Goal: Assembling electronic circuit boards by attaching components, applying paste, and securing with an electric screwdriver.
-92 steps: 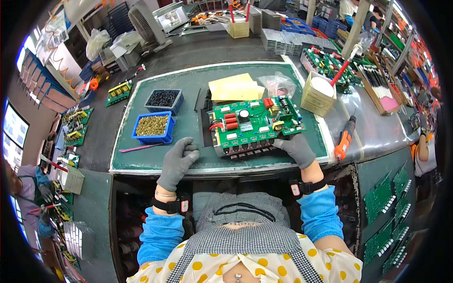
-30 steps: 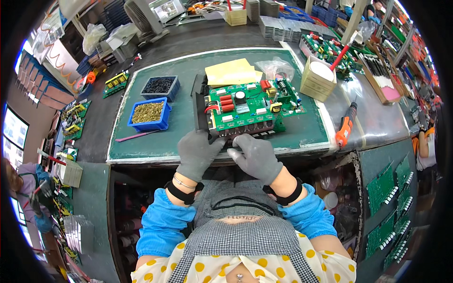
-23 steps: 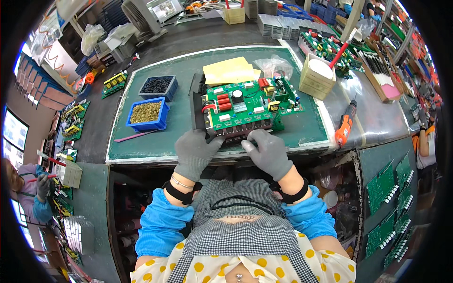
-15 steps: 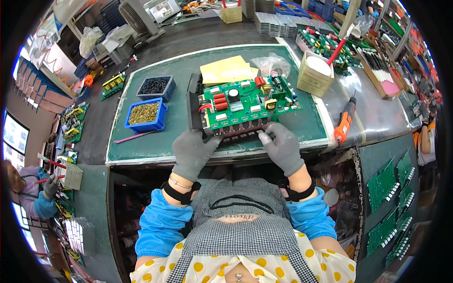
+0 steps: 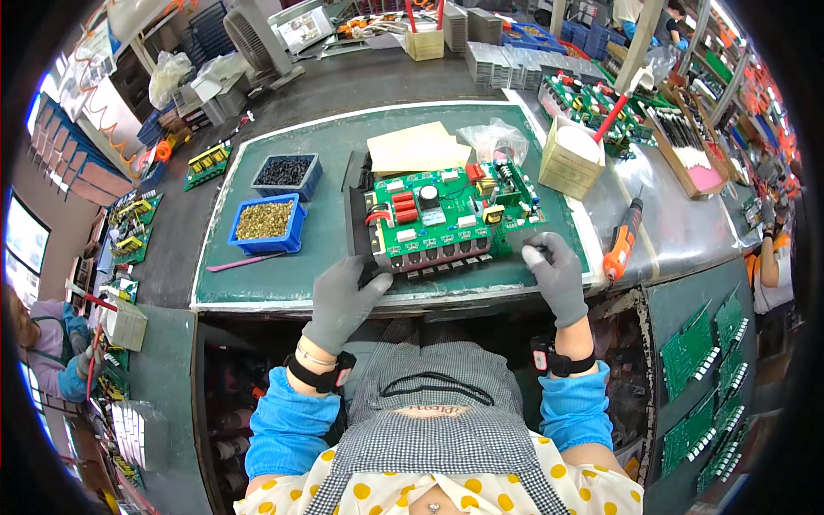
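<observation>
A green circuit board (image 5: pixel 446 204) with red, white, yellow and black parts lies in a black metal casing (image 5: pixel 355 221), whose tall end plate stands on the left. My left hand (image 5: pixel 342 300), in a grey glove, is closed on the casing's near left corner, thumb toward me. Beside the board's near right corner is my right hand (image 5: pixel 558 276), also gloved, its fingers partly curled and thumb apart. Its fingertips are slightly smeared, and I see nothing held in them. A row of black components runs along the board's near edge.
To the left stand a blue bin of brass-coloured screws (image 5: pixel 298 232) and a bin of black parts (image 5: pixel 314 175). Yellow sheets (image 5: pixel 412 148) and a clear bag (image 5: pixel 496 137) lie behind. An orange electric screwdriver (image 5: pixel 622 242) and a box with a red-handled brush (image 5: pixel 571 163) are right.
My right hand has left the casing's near edge and moved right, beside the board's corner. The casing has shifted slightly toward me, and my left hand stays at its left corner.
</observation>
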A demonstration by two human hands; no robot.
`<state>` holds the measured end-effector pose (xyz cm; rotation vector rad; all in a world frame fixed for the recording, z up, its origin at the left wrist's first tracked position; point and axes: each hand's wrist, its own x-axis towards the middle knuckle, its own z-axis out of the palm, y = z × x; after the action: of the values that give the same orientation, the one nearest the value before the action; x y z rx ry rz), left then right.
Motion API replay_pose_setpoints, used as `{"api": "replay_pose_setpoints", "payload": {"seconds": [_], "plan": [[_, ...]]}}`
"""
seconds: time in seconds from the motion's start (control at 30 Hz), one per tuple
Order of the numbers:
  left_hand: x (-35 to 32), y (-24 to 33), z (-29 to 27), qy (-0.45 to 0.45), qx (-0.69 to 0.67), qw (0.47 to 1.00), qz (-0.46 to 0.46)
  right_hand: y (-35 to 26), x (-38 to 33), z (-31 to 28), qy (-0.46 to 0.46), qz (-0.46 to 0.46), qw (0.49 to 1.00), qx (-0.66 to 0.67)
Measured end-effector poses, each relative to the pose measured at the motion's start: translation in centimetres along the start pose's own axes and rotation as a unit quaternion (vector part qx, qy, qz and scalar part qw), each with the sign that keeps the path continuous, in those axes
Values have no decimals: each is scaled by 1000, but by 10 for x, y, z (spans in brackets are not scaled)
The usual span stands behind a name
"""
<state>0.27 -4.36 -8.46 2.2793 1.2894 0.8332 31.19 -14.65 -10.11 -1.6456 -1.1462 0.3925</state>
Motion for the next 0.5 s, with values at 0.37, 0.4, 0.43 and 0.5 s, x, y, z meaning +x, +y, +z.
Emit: {"api": "replay_pose_setpoints", "payload": {"seconds": [0.37, 0.4, 0.43, 0.5], "plan": [[-3, -17, 4, -6, -56, 998, -23, -24, -15, 34, -181, -195, 964, 3], [-2, -16, 4, -1, -58, 998, -16, -24, -15, 39, -172, -212, 962, -8], [-1, -15, 3, 5, -60, 998, -9, -24, -15, 44, -159, -229, 960, -16], [0, -13, 3, 11, -63, 998, 1, -24, -14, 50, -168, -214, 962, -38]]}}
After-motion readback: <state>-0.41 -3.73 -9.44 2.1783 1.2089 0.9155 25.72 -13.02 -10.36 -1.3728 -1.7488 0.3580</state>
